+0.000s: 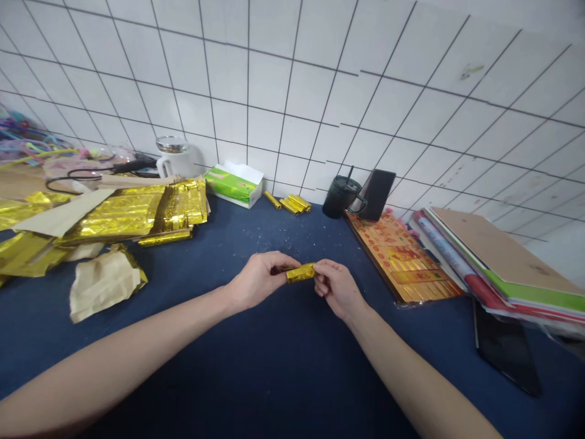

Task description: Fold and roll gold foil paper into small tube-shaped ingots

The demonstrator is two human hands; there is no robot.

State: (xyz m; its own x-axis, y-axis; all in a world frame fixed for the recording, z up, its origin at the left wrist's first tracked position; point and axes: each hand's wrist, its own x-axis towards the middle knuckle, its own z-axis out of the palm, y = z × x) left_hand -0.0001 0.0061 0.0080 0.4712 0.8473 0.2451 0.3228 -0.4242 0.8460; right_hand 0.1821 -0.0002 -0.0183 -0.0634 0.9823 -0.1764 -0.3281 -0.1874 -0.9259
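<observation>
The gold foil roll (300, 273) was held over the blue counter (256, 390), pinched at each end by the left hand (260, 280) and right hand (336, 288), which kept it secure. Similar rolls (292, 204) lay grouped by the wall, apart from the stacked foil sheets (128, 213).

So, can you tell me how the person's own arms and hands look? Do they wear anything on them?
The left forearm and right forearm are bare, with no sleeves in view. The left hand and right hand are also bare, without gloves, and no ring, watch or bracelet can be seen.
</observation>
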